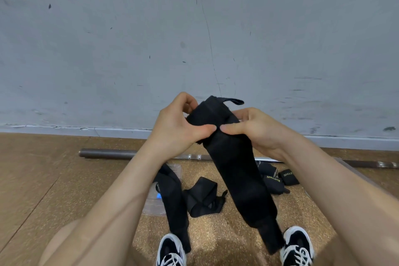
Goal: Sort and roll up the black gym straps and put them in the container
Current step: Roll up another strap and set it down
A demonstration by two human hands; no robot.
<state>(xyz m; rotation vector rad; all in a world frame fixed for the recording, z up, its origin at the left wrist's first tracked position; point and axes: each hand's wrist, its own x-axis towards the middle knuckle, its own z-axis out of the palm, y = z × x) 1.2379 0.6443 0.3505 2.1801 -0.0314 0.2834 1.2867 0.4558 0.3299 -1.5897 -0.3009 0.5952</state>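
Note:
I hold a long black gym strap (237, 179) up in front of me. Its top end is folded over between my left hand (177, 125) and my right hand (254, 127), and both pinch it with thumbs nearly touching. The rest hangs down toward my right shoe. On the floor lie a second long strap (174, 205), a crumpled strap (203, 198) and rolled straps with yellow lettering (278, 179). A clear plastic container (154, 207) sits on the floor, partly hidden by my left forearm and the second strap.
A metal barbell (108, 153) lies along the foot of the grey wall (194, 28). The floor is brown cork-like matting (43, 179). My black-and-white shoes (171, 250) are at the bottom edge, and my knees frame the view.

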